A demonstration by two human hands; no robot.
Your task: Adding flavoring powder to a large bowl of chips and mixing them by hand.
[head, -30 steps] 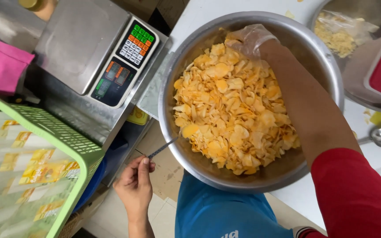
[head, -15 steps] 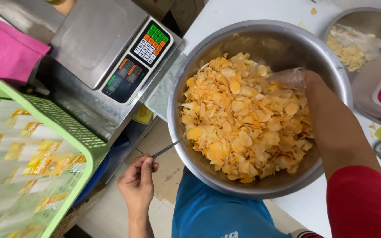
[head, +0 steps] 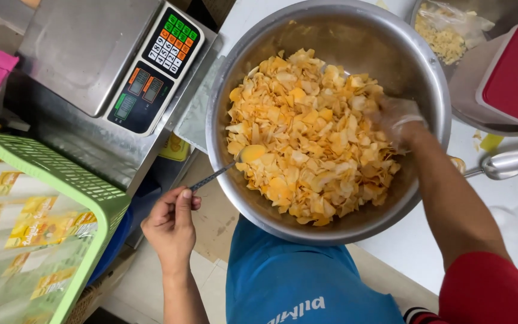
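Observation:
A large steel bowl (head: 223,90) sits on a white table, heaped with orange-yellow chips (head: 307,138). My right hand (head: 398,120), in a thin clear glove, is pushed into the chips at the bowl's right side. My left hand (head: 172,225) is below the bowl's left rim, closed on the handle of a metal spoon (head: 217,175). The spoon's bowl rests among the chips at the left edge, coated orange.
A steel weighing scale (head: 85,54) with a coloured keypad stands to the left. A green plastic basket (head: 91,192) of packets is at lower left. A red-lidded container (head: 514,72), a smaller steel bowl with crumbs (head: 451,30) and a metal scoop (head: 508,162) lie to the right.
My right hand has swept from the bowl's far edge round to its right side, through the chips. The spoon in my left hand now reaches into the chips.

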